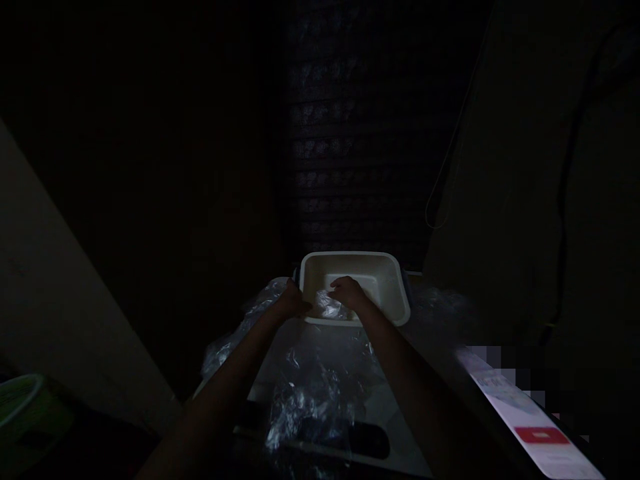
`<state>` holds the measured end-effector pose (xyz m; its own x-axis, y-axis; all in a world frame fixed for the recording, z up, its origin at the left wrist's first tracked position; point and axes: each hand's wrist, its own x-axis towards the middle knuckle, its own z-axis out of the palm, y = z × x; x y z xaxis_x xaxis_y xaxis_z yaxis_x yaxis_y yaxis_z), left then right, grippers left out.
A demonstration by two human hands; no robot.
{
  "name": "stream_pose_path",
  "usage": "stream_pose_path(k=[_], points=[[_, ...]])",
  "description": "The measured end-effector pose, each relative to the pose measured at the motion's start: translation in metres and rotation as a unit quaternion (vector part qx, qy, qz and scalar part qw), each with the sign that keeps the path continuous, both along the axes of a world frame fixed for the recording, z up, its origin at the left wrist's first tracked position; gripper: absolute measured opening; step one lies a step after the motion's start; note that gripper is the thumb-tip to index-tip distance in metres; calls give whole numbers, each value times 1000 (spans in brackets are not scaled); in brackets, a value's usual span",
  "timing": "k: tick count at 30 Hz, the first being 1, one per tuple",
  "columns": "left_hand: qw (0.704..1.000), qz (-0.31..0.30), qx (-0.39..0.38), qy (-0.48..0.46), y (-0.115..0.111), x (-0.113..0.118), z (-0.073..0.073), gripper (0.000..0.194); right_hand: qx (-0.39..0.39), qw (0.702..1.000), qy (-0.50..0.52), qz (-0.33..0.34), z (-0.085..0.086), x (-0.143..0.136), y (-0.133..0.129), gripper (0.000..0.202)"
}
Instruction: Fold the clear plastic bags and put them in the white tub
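A pale rectangular basin [404,303] sits at the far end of a light surface. Over the inside of this basin, my right hand [349,293] is bent with its fingers curled at a crumpled piece of clear plastic [330,305], seemingly gripping its edge. At the basin's left rim is my left hand [294,301], very dark, so its finger positions and any hold are unclear. More clear plastic sheeting [310,400] lies crumpled between my forearms, and another heap of clear plastic [240,333] lies left of my left forearm.
A bright screen with a red bar [543,435] is at lower right. A green tub [20,400] stands at lower left. Behind the basin is a dark ridged shutter-like surface [325,147]. A thin looped cord [435,223] hangs at right. The room is very dim.
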<state>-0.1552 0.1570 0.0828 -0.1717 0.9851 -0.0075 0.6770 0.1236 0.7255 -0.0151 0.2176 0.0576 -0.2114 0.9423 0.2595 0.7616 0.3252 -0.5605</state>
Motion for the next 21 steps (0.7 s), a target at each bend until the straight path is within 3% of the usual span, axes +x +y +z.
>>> stream_pose_path(k=[9,16,21], points=[[999,10,-17,-30,-4,5,13,40,-3,999,41,-21,13,14,6,20],[994,48,52,-78,23,2,3,32,21,999,30,-16,35,32,-1,20],[992,70,100,-16,37,2,3,31,46,999,-7,-19,41,42,-7,20]])
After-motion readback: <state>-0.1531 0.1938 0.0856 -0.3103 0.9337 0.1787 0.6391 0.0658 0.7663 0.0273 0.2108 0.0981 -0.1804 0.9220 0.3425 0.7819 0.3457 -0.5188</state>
